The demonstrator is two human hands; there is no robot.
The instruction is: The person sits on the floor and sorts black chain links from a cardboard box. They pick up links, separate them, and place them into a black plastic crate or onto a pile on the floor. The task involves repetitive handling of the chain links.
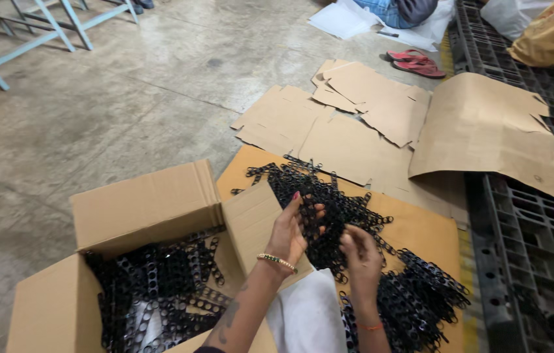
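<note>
My left hand [292, 230] is raised and grips a small bunch of black perforated plastic strips [309, 219]. My right hand [359, 256] is beside it, fingers curled onto the lower end of the same bunch. Under both hands lies a loose pile of the same black strips [329, 196] on a flattened cardboard sheet [420, 229]. A second heap of strips [420, 301] lies at my right. An open cardboard box [146, 209] at my left is full of more strips [159, 287]. A white cloth [306, 317] covers my lap.
Flattened cardboard pieces [368, 117] lie on the concrete floor ahead. A black plastic pallet [525, 229] runs along the right. Red sandals [417, 64] and a seated person [401, 10] are at the top. Blue metal frame legs [54, 26] stand top left.
</note>
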